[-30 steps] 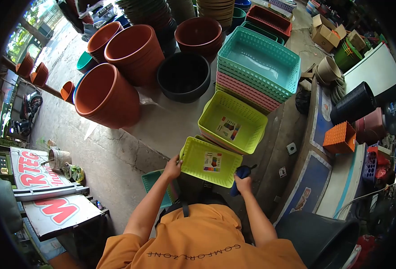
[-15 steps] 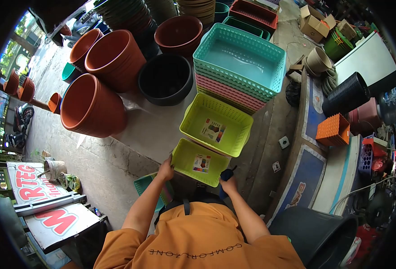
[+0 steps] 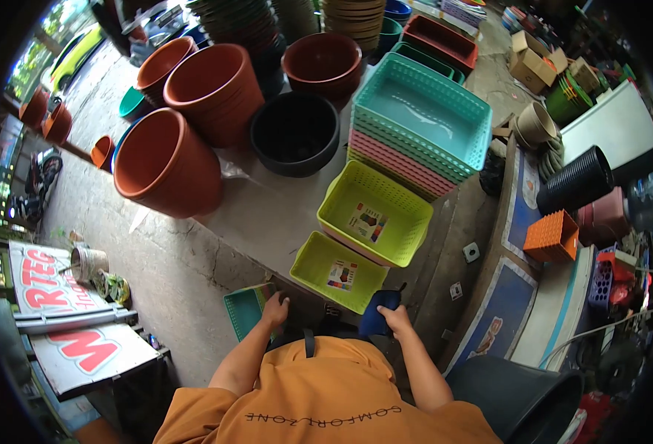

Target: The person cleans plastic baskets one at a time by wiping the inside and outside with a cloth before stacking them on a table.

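My right hand [image 3: 394, 318] grips a dark blue cloth [image 3: 377, 312], bunched below the near corner of a small lime-green basket [image 3: 308, 268]. That basket has a printed label inside and sits at the table's near edge. Behind it stands a larger lime basket [image 3: 408, 211], also labelled. My left hand [image 3: 275, 308] is off the small basket, its thumb and finger slightly apart. It overlaps the right side of a teal basket [image 3: 245, 314] that sits lower, beside the table. A tall stack of perforated baskets, topped by a turquoise one [image 3: 422, 103], rises behind the lime ones.
Terracotta pots [image 3: 171, 166] and a black bowl-shaped pot [image 3: 294, 137] stand on the table [image 3: 248, 214]. On the right are a blue-panelled bench [image 3: 482, 318], orange pots [image 3: 552, 235] and a black tub [image 3: 519, 385]. A sign board [image 3: 93, 355] lies at lower left.
My left hand has let go of the small lime basket's left side and moved down toward the teal basket. My right hand and the cloth have shifted slightly right and down. The view has shifted.
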